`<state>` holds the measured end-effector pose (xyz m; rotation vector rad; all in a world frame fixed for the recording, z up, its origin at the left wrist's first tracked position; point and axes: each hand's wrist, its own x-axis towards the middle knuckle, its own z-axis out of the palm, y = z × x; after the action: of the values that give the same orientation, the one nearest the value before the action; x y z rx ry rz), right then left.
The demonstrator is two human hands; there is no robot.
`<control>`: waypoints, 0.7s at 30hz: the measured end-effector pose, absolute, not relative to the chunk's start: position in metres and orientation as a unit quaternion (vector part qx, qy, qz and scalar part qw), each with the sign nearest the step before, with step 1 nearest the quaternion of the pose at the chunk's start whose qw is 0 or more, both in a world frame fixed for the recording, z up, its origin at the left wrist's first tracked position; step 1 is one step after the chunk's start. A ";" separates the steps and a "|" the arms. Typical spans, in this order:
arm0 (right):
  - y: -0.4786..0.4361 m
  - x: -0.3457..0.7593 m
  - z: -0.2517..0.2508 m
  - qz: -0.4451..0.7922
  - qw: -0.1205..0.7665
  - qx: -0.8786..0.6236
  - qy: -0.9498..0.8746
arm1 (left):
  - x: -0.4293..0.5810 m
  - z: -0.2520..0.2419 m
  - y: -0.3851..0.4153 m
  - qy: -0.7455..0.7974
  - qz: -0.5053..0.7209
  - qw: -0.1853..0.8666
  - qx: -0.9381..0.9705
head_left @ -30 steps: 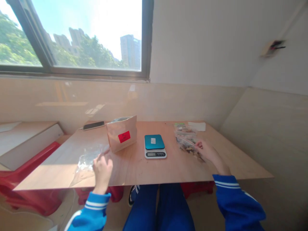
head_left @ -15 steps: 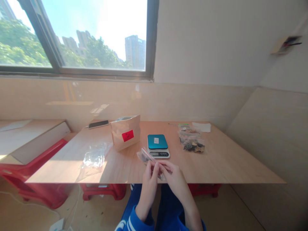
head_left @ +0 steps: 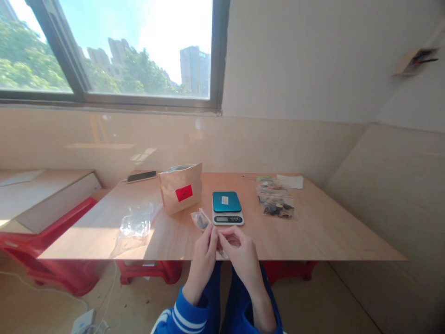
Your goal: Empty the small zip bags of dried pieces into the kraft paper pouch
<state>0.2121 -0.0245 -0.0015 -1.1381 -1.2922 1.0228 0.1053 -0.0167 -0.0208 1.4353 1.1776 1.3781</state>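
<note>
A small clear zip bag (head_left: 199,220) with something dark inside is pinched between both hands at the table's front edge. Closed on its top edge are the fingers of my left hand (head_left: 204,248). Just beside it, my right hand (head_left: 239,248) pinches the same bag with thumb and forefinger. Part of the bag and its contents is hidden behind my fingers. Directly beyond the hands lies a kitchen scale (head_left: 226,206) with a blue-green plate and nothing on it. To its left stands a brown paper pouch (head_left: 181,190) with a red label, its top open.
Several filled zip bags (head_left: 276,204) lie at the right, near a white paper (head_left: 292,181). Clear plastic bags (head_left: 135,225) lie at the left of the wooden table (head_left: 313,241). A phone (head_left: 142,176) rests at the back left. Red stools (head_left: 149,271) stand below.
Both hands have shifted slightly left with the zip bag. My right fingers have moved along the bag's top edge towards my left fingertips. The view has tilted down a little.
</note>
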 end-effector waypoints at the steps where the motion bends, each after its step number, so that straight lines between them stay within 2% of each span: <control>1: -0.025 0.212 -0.001 0.435 0.545 -0.473 -0.539 | 0.105 -0.022 -0.016 0.454 0.545 0.415 0.570; 7: -0.029 0.207 0.000 0.442 0.595 -0.474 -0.476 | 0.109 -0.020 -0.018 0.427 0.545 0.440 0.572; 13: -0.023 0.238 -0.003 0.248 0.678 -0.586 -0.367 | 0.099 -0.014 -0.031 0.497 0.546 0.398 0.544; 17: -0.025 0.252 0.001 0.307 0.706 -0.541 -0.339 | 0.091 -0.022 -0.033 0.440 0.552 0.451 0.546; 21: -0.033 0.238 0.011 0.348 0.713 -0.506 -0.338 | 0.101 -0.041 -0.029 0.353 0.662 0.513 0.418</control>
<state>0.2377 -0.0330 0.0108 -1.1205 -0.7497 0.7713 0.1014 -0.0289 -0.0414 1.0053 0.8478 1.5921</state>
